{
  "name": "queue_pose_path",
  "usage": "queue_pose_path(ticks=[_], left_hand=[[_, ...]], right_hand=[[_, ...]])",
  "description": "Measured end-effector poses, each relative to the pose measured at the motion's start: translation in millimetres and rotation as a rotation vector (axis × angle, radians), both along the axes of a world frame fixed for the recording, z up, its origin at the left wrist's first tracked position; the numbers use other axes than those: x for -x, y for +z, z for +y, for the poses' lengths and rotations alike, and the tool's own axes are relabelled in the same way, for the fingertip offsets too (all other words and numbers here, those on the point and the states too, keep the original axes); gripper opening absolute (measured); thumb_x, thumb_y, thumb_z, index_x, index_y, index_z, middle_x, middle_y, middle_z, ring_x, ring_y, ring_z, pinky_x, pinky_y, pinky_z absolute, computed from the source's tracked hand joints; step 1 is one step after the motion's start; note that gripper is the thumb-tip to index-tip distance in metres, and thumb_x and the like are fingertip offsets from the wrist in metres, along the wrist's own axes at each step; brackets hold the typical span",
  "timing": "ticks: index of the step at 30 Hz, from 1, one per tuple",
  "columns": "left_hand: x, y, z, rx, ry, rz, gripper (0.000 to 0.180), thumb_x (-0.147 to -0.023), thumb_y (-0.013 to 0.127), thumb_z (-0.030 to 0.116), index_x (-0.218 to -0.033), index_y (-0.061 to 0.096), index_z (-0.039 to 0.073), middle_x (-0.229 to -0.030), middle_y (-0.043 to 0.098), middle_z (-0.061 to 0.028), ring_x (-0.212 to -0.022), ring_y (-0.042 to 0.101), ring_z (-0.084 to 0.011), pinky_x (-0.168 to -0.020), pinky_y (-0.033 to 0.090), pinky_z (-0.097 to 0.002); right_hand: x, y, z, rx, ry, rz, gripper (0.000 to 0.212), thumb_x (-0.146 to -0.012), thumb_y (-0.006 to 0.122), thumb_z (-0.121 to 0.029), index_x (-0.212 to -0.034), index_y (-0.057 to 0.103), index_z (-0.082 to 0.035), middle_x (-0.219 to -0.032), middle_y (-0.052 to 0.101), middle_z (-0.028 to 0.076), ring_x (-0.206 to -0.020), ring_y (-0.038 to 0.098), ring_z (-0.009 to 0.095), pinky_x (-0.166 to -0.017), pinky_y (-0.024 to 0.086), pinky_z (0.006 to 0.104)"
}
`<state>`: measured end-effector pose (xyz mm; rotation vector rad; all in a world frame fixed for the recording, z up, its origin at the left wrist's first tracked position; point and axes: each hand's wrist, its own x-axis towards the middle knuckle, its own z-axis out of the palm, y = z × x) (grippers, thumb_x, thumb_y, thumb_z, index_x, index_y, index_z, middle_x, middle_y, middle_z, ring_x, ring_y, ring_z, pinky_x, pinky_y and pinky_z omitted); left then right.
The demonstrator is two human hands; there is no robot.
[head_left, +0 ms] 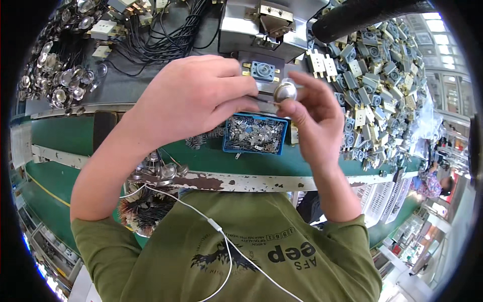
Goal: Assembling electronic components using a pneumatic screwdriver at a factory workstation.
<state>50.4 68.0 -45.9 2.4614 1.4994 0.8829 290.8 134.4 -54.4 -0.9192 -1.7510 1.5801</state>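
My right hand [322, 118] pinches a round, shiny metal capsule [286, 91] between thumb and fingers. From its lower left runs a thin dark wire [262, 99] with a copper-coloured end. On that wire the fingertips of my left hand [193, 95] are closed. Just beyond both hands, a grey square switch housing [263, 71] with brass-coloured terminals lies on the metal fixture. Below the hands is a blue tray [251, 150] full of small metal pieces.
A metal press [274, 30] stands at the far middle, beside a thick black tube [372, 20]. Many grey and white housings [372, 85] are heaped at right. Metal capsules [68, 83] and black wires [166, 48] pile up at left. Springs [198, 141] lie beside the tray.
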Motion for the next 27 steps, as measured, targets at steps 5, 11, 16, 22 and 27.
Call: queue_pose_path(ticks=[5,11,16,22,27], left_hand=[[-2.6,-0.9,-0.6,-0.015,0.024,0.115,0.021,-0.091,0.072,0.026,-0.097,0.061,0.009,-0.078,0.062,-0.0038,-0.079,0.065,-0.0232,-0.069,0.051,-0.0370],[-3.7,-3.8,-0.3,0.041,-0.032,0.234,0.028,-0.089,0.073,0.031,-0.089,0.055,0.009,-0.075,0.061,-0.0034,-0.077,0.065,-0.0223,-0.070,0.052,-0.0368],[-6.0,3.1,-4.4,0.117,-0.038,0.241,0.025,-0.090,0.072,0.031,-0.103,0.063,0.012,-0.073,0.059,-0.0020,-0.076,0.065,-0.0207,-0.069,0.049,-0.0350],[-3.5,7.0,-7.3,0.220,-0.144,0.152,0.032,-0.089,0.074,0.024,-0.121,0.072,0.020,-0.078,0.062,-0.0023,-0.076,0.066,-0.0215,-0.070,0.050,-0.0359],[-1.6,9.6,29.1,0.220,0.044,-0.149,0.031,-0.091,0.073,0.026,-0.120,0.069,0.015,-0.096,0.073,-0.0117,-0.089,0.071,-0.0322,-0.074,0.056,-0.0431]], right_hand=[[3.3,7.7,18.0,-0.267,0.286,-0.209,0.038,-0.095,0.072,-0.002,-0.133,0.067,-0.001,-0.109,0.074,0.007,-0.094,0.067,0.011,-0.086,0.054,0.0285],[13.0,17.3,43.2,-0.340,0.638,-0.319,0.032,-0.095,0.070,-0.005,-0.127,0.069,0.001,-0.116,0.072,0.018,-0.100,0.068,0.026,-0.087,0.054,0.0356],[0.9,13.5,43.0,-0.351,0.593,-0.258,0.037,-0.093,0.072,-0.004,-0.130,0.068,-0.002,-0.120,0.071,0.014,-0.099,0.068,0.024,-0.087,0.054,0.0358],[-2.6,2.9,33.5,-0.621,0.122,-0.398,0.049,-0.089,0.072,0.002,-0.137,0.064,-0.004,-0.124,0.069,0.012,-0.099,0.067,0.020,-0.087,0.054,0.0325],[-11.3,8.1,38.8,-0.512,0.001,-0.197,0.044,-0.099,0.062,0.004,-0.143,0.058,-0.002,-0.129,0.069,0.014,-0.108,0.068,0.017,-0.090,0.055,0.0294]])
